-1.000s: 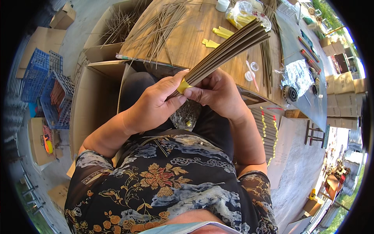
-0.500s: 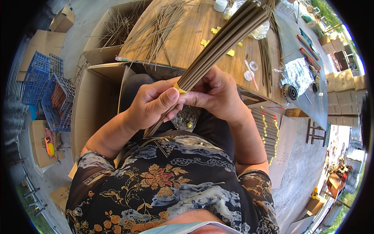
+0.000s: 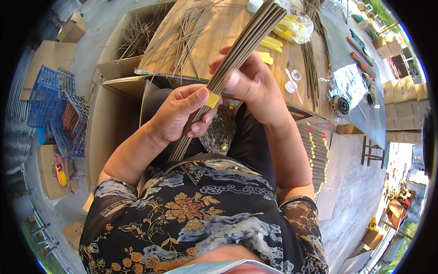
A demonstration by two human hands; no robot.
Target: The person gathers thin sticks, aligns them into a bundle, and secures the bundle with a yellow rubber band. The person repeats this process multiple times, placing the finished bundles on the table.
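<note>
A bundle of thin brown sticks, like incense sticks (image 3: 248,44), slants from my lap up over the table. My left hand (image 3: 180,112) is closed around its lower part. Just above that grip, a yellow paper band (image 3: 212,99) wraps the sticks beside my left thumb. My right hand (image 3: 256,86) is at the bundle's right side, higher up, its thumb in front and fingers reaching behind. Those fingers are spread and partly smeared by motion; whether they touch the sticks I cannot tell.
Loose sticks (image 3: 187,39) and yellow paper strips (image 3: 272,44) lie on the wooden table (image 3: 228,23). A cardboard box (image 3: 107,123) stands at my left. Finished-looking banded bundles (image 3: 315,155) lie at my right. A small white lid (image 3: 290,86) and a plastic bag (image 3: 296,28) are on the table.
My right hand has let go near the yellow band and moved up along the bundle, its fingers spreading. The band now shows flat around the sticks. My left hand keeps its grip.
</note>
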